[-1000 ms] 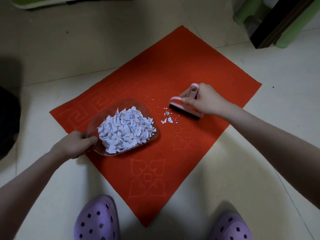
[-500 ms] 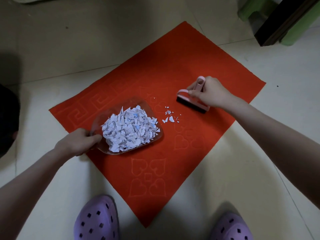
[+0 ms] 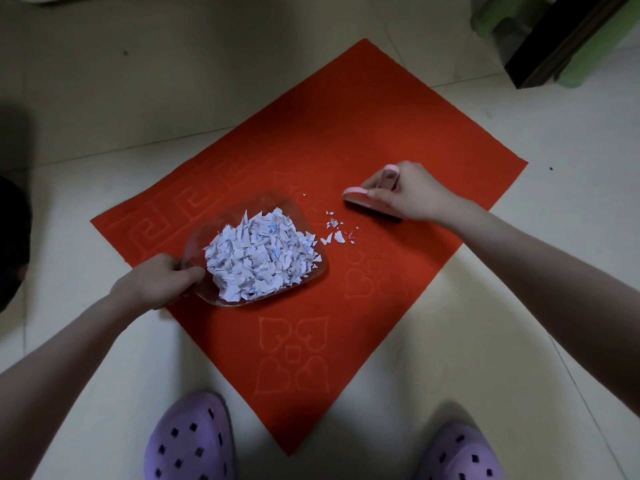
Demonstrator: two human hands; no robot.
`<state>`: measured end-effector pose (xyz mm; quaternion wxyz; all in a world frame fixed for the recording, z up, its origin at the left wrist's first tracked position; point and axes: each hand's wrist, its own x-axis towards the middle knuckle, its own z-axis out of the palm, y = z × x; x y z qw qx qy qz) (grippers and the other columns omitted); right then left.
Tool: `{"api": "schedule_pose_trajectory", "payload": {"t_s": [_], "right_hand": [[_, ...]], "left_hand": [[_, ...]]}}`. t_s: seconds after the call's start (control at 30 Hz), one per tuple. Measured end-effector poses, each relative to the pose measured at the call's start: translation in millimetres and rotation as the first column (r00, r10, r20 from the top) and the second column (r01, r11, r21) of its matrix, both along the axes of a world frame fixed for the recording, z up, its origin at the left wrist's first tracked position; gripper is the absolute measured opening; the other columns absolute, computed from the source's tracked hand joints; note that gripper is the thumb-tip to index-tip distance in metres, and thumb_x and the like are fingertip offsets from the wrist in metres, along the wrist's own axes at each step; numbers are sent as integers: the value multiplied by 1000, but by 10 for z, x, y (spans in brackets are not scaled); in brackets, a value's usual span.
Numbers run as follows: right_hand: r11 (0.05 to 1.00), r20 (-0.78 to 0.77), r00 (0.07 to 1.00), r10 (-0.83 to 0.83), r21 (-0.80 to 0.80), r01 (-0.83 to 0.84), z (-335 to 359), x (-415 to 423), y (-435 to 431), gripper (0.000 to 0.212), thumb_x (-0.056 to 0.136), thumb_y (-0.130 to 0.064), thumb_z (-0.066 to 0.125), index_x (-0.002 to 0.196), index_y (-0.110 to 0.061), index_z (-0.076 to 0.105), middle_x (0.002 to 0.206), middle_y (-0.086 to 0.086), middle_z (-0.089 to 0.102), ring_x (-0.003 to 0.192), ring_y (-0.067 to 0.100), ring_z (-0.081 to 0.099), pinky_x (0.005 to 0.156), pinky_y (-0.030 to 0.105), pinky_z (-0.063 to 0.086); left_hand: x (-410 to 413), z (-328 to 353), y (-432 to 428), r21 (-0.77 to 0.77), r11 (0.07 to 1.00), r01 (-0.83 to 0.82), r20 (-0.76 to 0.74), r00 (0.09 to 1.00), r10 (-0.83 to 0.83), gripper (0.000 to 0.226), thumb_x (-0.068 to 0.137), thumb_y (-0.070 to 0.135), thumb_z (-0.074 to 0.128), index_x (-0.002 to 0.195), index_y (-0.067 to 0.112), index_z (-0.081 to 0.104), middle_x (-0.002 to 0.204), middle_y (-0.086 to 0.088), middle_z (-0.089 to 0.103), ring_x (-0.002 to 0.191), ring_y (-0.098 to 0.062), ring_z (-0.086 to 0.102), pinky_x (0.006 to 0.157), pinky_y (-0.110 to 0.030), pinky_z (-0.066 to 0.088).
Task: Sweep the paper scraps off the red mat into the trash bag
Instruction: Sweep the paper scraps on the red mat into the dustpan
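A red mat (image 3: 346, 140) with embossed hearts lies on the tiled floor. On its left part sits a clear plastic dustpan (image 3: 298, 211), heaped with white paper scraps (image 3: 258, 256). My left hand (image 3: 156, 280) grips the pan's handle at its near left end. A few loose scraps (image 3: 337, 232) lie on the mat just right of the pan. To their right, my right hand (image 3: 412, 194) holds a small pink hand brush (image 3: 360, 199), its dark bristles down on the mat.
Two purple clogs (image 3: 192, 441) stand at the mat's near corner. A dark furniture leg (image 3: 568, 43) and green plastic legs (image 3: 491, 15) stand at the far right. A dark shape (image 3: 12, 237) sits at the left edge. Pale tiled floor surrounds the mat.
The brush and my right hand have drawn back to the right, away from the loose scraps. The dustpan and my left hand have stayed in place.
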<state>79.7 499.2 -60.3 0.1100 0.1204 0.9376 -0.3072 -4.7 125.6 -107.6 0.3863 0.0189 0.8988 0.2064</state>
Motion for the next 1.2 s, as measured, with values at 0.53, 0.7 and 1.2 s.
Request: {"api": "schedule_pose_trajectory", "payload": {"t_s": [0.53, 0.7, 1.2], "right_hand": [[999, 107, 993, 47, -18, -45, 72, -100, 90, 19, 91, -23, 62, 106, -17, 72, 103, -1, 71, 90, 8, 63, 75, 20, 47], [998, 100, 995, 29, -52, -24, 363, -35, 341, 17, 89, -19, 65, 104, -18, 73, 95, -2, 73, 87, 9, 67, 80, 25, 53], [991, -102, 993, -52, 116, 64, -106, -580, 190, 23, 91, -25, 61, 105, -10, 71, 105, 4, 71, 95, 16, 63, 78, 24, 43]], "left_hand": [[26, 23, 1, 5, 1000, -17, 15, 1000, 17, 37, 86, 25, 59, 53, 7, 57, 42, -5, 48, 33, -16, 36, 41, -18, 27], [40, 16, 12, 8, 1000, -15, 13, 1000, 15, 38, 86, 24, 59, 52, 7, 56, 41, -5, 47, 32, -16, 37, 40, -18, 27], [27, -19, 9, 23, 999, -24, 11, 1000, 23, 39, 80, 32, 61, 50, 9, 56, 41, -5, 48, 33, -17, 38, 45, -20, 29]]}}
